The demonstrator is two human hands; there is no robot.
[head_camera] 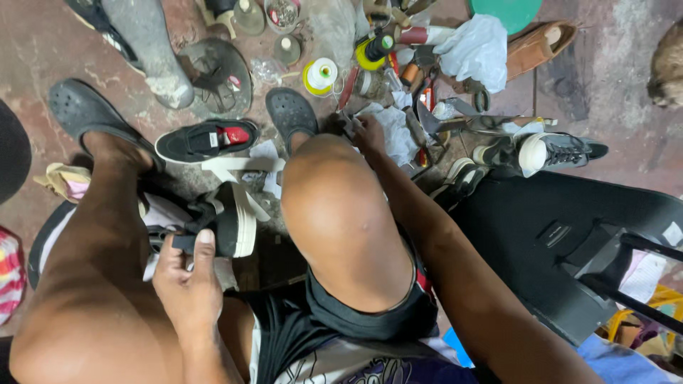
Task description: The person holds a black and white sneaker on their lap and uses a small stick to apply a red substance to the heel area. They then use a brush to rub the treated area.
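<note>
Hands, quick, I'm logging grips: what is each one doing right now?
Left hand: closed on black shoe with white sole.
Right hand: reaching among white rags; grip cannot be told.

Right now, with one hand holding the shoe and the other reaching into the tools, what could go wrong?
The right hand gropes among crowded tools beyond the knee, partly out of sight; it might meet something sharp. The left hand alone holds the black shoe with a white sole; it may slip off the lap. The thread spool could be knocked over.
</note>
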